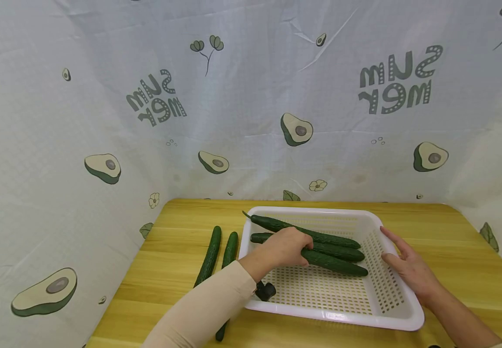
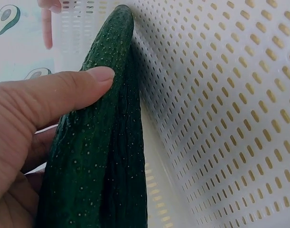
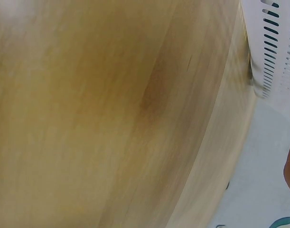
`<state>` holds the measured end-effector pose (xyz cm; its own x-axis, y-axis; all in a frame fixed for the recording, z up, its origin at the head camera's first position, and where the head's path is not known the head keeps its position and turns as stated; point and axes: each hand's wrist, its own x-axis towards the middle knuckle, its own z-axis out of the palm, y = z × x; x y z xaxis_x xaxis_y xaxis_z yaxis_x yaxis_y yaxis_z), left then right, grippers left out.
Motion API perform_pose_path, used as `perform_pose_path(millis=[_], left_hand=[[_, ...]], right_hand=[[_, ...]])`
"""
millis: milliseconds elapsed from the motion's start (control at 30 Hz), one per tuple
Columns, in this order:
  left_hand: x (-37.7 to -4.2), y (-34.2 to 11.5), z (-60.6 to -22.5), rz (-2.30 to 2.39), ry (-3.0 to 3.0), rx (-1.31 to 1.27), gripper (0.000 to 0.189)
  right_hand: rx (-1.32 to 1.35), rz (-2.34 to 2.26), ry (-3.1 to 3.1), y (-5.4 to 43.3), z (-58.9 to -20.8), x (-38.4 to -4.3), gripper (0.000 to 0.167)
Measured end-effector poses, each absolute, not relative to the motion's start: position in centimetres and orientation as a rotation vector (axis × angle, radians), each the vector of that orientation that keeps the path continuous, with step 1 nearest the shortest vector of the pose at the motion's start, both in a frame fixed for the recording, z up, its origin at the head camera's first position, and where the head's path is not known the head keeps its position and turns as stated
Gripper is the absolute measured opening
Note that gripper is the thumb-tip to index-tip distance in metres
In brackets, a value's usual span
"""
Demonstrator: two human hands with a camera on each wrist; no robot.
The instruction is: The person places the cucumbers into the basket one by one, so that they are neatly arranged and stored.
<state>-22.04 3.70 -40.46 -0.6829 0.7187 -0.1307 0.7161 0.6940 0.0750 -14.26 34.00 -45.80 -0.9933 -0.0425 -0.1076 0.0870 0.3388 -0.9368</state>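
A white perforated plastic basket (image 1: 320, 311) stands on the table with three dark green cucumbers lying side by side in it. My left hand (image 1: 283, 247) reaches into it and grips the nearest cucumber (image 1: 335, 264). In the left wrist view the thumb lies over this cucumber (image 2: 83, 152), with other fingers partly hidden under its side. Close beside it lie the middle cucumber (image 1: 342, 252) and the far cucumber (image 1: 325, 238), whose thin stem pokes over the rim. My right hand (image 1: 412, 270) holds the basket's right rim, thumb on the inner side.
Left of the basket, two more cucumbers lie on the wooden table (image 1: 155, 280): one at the outside (image 1: 209, 256) and one (image 1: 230, 249) partly covered by my left sleeve. A black device (image 1: 265, 291) shows under the left wrist. A printed curtain (image 1: 251, 96) encloses the table's back and sides.
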Motion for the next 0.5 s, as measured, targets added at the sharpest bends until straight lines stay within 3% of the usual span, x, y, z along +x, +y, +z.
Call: perform_pose_path(millis=[500], left_hand=[[-22.6, 1.7, -39.7, 0.483, 2.729, 1.117, 0.038]], right_hand=[[0.071, -1.696, 2.521, 33.8, -45.8, -14.0, 0.07]])
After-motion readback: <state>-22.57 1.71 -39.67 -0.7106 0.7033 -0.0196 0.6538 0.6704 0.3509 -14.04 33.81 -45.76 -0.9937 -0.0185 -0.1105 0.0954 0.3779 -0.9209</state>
